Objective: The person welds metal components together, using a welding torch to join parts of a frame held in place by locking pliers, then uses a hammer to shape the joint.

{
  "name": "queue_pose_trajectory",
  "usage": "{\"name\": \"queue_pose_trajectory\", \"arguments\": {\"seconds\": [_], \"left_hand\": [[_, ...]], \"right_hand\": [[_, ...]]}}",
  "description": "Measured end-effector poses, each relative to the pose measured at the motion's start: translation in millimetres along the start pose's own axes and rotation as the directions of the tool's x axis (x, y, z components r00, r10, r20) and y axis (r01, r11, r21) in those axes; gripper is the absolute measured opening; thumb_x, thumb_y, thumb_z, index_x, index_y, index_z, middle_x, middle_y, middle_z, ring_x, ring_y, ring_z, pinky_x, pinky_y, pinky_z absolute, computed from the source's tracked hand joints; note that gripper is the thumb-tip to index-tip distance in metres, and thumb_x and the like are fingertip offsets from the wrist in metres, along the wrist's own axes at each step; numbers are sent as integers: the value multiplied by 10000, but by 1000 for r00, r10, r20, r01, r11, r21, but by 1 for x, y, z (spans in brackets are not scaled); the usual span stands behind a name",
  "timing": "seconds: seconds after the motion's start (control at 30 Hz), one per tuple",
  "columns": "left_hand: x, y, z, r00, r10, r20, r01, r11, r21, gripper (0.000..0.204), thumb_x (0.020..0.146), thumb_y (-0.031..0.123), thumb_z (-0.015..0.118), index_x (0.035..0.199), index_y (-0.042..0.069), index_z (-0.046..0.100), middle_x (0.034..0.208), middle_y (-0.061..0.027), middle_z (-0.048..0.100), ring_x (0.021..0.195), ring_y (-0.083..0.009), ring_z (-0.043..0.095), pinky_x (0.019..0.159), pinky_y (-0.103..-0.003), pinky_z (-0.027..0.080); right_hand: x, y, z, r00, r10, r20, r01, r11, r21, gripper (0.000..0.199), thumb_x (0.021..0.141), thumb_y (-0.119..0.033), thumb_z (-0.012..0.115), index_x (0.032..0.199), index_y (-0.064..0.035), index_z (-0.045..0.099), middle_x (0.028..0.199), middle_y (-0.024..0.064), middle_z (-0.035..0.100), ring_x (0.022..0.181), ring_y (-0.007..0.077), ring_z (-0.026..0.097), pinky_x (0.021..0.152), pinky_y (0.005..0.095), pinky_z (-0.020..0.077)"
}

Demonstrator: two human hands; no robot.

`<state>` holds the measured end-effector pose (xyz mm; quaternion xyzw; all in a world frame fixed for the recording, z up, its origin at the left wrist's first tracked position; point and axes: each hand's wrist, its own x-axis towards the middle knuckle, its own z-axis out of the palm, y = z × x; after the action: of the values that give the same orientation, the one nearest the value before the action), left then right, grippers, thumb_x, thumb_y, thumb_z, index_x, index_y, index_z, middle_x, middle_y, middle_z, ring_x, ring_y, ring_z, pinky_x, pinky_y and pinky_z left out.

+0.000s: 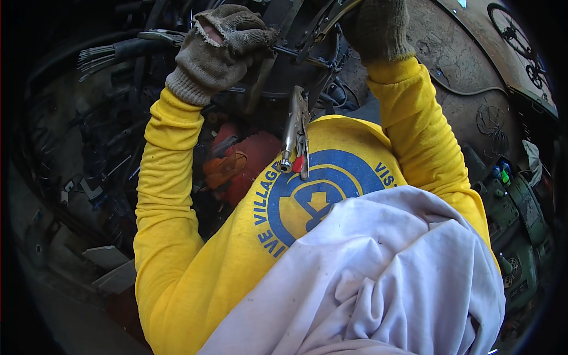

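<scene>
— Two gloved hands work at the top of the head view. Where does each one sit?

— At eleven o'clock, the left hand (222, 50), in a worn grey glove with a torn cuff, has its fingers curled tight around a dark metal frame (299, 56). At one o'clock, the right hand (376, 26), also gloved, has its fingers closed on a thin metal bar (331, 18) that slants up toward twelve.

— And the frame itself?

— It lies between the two hands, near twelve o'clock, dark and made of thin rods. Silver locking pliers (296, 133) hang down from it toward the centre, their jaw clamped on the frame, their handles with a red release tab resting over the yellow shirt (236, 248).

— What else shows?

— White cloth (384, 278) is bunched at five o'clock, over the shirt's blue round emblem. Something red and orange (236, 163) sits just left of centre. A bundle of thin metal rods (97, 59) points out at ten o'clock. Green machinery (520, 219) stands at three o'clock on the dirty floor (449, 53).
</scene>
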<state>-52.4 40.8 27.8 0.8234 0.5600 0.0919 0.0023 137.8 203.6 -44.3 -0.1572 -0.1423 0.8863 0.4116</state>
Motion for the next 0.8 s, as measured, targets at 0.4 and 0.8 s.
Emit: {"name": "queue_pose_trajectory", "arguments": {"seconds": [0.4, 0.8], "left_hand": [[0, 4, -1, 993, -97, 68, 100, 995, -29, 387, 753, 98, 822, 1133, 145, 772, 1153, -66, 705, 1159, -271, 647, 993, -384, 546], [6, 1, -5, 991, -88, 102, 94, 994, -55, 328, 764, 130, 829, 1087, 128, 769, 1151, -65, 718, 1178, -285, 645, 988, -413, 550]], "right_hand": [[11, 10, -14, 997, 73, -38, -71, 995, 65, 242, 1005, -365, 612, 941, -132, 594, 761, 17, 566, 695, 208, 590, 688, 365, 543], [-5, 5, 1, 998, 0, -58, -3, 998, -62, 282, 998, -385, 610, 903, -120, 603, 733, 18, 568, 652, 208, 591, 692, 383, 555]]}}
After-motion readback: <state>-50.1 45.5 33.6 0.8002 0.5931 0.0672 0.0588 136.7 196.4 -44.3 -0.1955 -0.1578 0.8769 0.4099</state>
